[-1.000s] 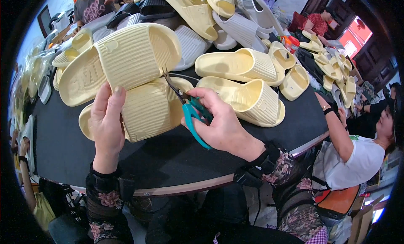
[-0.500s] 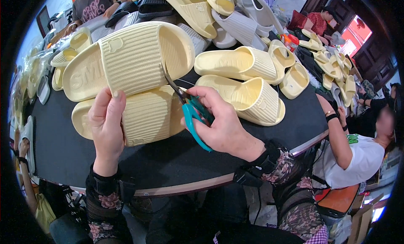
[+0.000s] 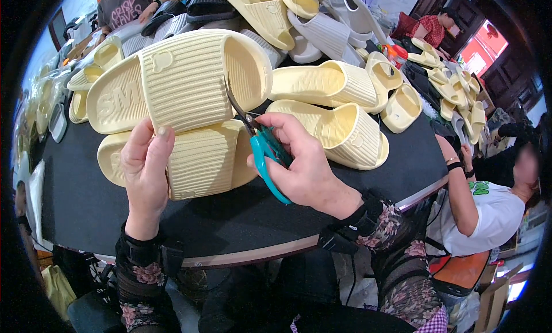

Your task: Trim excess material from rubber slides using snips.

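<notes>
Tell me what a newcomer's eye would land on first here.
First, the big pale yellow slipper held up at centre by the left hand, over a second slipper lying on the dark table. Next, the teal scissors in the right hand, blades pointing at the held slipper's edge. Behind them, a heap of yellow and white slippers fills the far side of the table.
</notes>
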Motion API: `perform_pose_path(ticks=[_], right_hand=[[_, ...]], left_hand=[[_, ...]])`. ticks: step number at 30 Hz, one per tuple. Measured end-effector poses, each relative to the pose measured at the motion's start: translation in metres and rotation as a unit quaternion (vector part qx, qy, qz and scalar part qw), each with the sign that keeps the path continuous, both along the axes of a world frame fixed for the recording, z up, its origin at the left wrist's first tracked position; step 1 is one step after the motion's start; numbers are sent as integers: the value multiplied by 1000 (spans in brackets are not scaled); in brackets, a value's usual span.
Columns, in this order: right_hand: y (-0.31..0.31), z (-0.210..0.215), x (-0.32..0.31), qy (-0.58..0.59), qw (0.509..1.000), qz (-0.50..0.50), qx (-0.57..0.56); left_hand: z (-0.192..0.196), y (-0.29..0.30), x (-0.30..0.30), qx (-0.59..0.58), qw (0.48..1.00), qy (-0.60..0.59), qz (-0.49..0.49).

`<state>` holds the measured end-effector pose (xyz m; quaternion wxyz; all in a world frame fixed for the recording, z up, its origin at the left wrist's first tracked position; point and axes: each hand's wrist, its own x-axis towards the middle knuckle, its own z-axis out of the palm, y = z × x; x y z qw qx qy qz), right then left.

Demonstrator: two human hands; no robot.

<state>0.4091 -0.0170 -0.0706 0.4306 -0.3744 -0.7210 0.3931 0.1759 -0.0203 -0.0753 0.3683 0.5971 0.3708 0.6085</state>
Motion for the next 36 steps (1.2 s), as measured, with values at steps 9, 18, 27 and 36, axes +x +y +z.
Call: perform_pose_path(ticks=[9,18,27,36], right_hand=[[5,-8,0,54,996,-6,64],[0,-2,1,65,997,-9,36],[-2,2,4,37,999,-17,27],[-6,11,4,48,998,-25,9]], left_hand=[[6,-2,6,11,1000,1,6],[7,-4,7,16,1000,14,4],[7,-8,6,17,997,67,25],[4,-11,4,35,996,86,-1]])
